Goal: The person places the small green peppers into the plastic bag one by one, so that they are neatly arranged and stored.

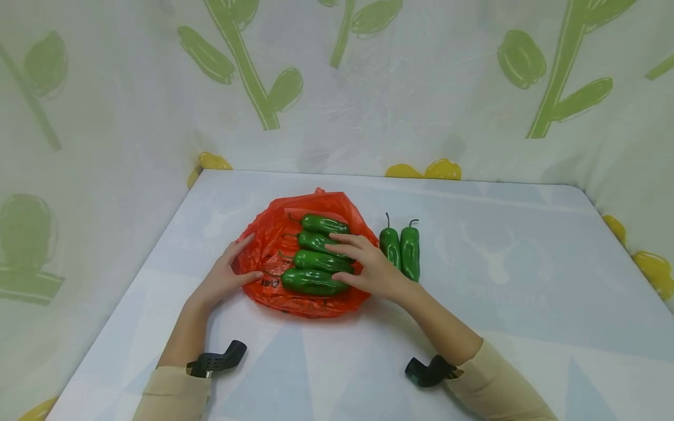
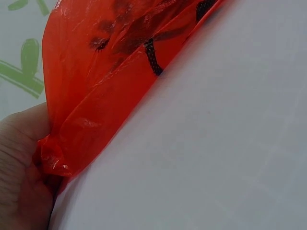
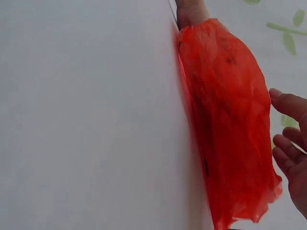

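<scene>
A red plastic bag (image 1: 274,301) lies spread on the table, its mouth facing up. Several green chili peppers (image 1: 316,282) lie side by side in it, stems to the left. My left hand (image 1: 223,275) holds the bag's left edge; in the left wrist view, the plastic (image 2: 91,120) bunches against that hand (image 2: 24,158). Over the right side of the bag, my right hand (image 1: 371,266) has its fingers spread above the peppers' right ends. In the right wrist view, its loosely bent fingers (image 3: 288,103) hold nothing. Whether they touch a pepper, I cannot tell.
Two more green chili peppers (image 1: 410,251) lie on the table just right of the bag, stems pointing away. The pale table (image 1: 500,310) extends to the right. A curtain (image 1: 368,117) with green plant prints hangs behind its far edge.
</scene>
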Demonstrator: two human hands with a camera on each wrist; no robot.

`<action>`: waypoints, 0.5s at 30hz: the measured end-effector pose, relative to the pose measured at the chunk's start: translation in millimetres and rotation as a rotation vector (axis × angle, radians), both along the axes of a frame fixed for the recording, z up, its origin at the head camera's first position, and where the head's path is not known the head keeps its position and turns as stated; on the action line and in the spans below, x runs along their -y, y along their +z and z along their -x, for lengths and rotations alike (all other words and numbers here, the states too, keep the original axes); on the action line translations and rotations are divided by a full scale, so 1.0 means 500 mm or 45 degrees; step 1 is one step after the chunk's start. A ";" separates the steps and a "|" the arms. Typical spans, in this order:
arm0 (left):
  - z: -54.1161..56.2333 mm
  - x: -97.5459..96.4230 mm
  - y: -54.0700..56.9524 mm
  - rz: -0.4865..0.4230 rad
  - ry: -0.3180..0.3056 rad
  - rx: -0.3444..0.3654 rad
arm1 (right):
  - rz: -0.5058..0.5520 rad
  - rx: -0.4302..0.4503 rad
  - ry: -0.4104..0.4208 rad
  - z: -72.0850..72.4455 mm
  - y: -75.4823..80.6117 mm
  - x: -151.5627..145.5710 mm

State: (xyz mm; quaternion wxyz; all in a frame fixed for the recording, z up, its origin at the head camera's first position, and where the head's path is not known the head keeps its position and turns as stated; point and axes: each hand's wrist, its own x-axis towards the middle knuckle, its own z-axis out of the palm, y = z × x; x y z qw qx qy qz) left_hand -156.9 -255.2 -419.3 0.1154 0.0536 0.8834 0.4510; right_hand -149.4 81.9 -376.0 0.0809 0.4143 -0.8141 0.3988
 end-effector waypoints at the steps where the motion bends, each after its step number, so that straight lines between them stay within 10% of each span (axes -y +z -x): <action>1: 0.000 0.000 0.000 0.002 0.001 0.005 | 0.009 -0.003 -0.009 0.000 0.001 -0.005; 15: 0.004 0.004 0.019 -0.038 -0.046 0.073 | 0.073 -0.041 -0.105 0.006 0.009 -0.074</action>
